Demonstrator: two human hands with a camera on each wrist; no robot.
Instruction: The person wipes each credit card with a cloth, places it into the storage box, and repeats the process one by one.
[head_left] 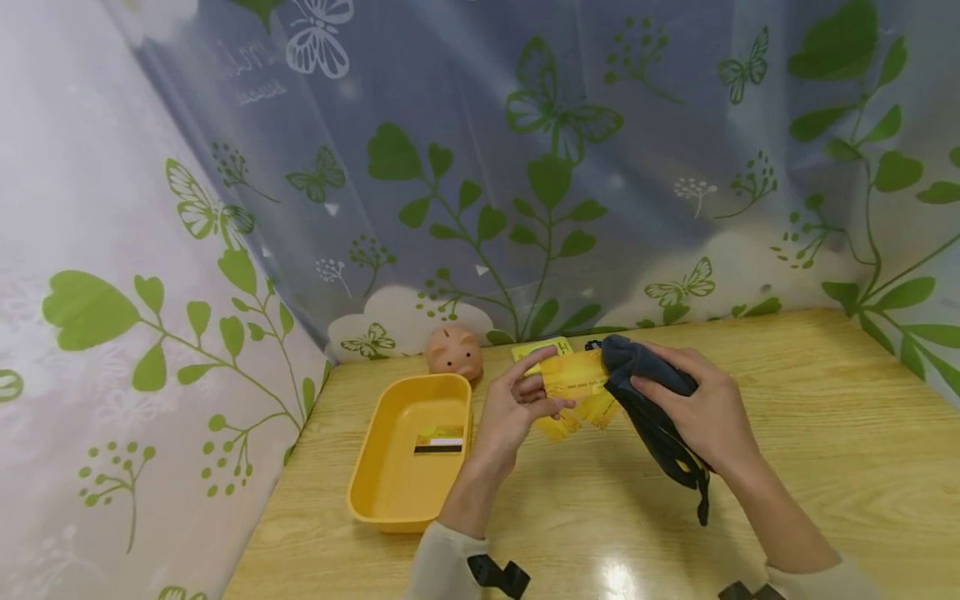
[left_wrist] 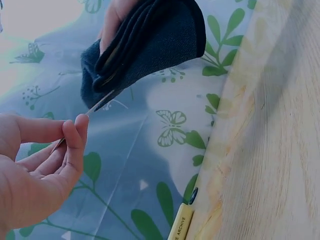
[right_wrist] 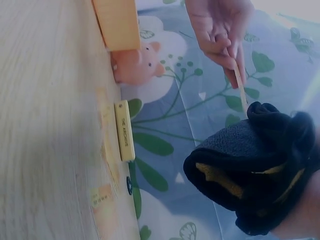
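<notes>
My left hand (head_left: pixel 504 421) pinches a yellow card (head_left: pixel 572 379) by its left end, between thumb and fingers. The card's other end runs into the folds of a dark blue cloth (head_left: pixel 647 375), which my right hand (head_left: pixel 712 410) grips from the right. Seen edge-on in the left wrist view, the card (left_wrist: pixel 100 102) reaches up to the cloth (left_wrist: pixel 155 47). Yellow lining shows inside the cloth's folds (right_wrist: pixel 220 180) in the right wrist view, and a dark strap (head_left: pixel 702 498) hangs from its lower end. Several yellow cards (head_left: pixel 558 427) lie on the table beneath the held card.
A yellow tray (head_left: pixel 363 467) stands at the left, with a card (head_left: pixel 438 442) bearing a dark stripe inside. Behind it sits an orange piggy bank (head_left: pixel 453 354). A small yellow box (right_wrist: pixel 125 131) lies near the patterned curtain (head_left: pixel 450 167) at the table's back edge.
</notes>
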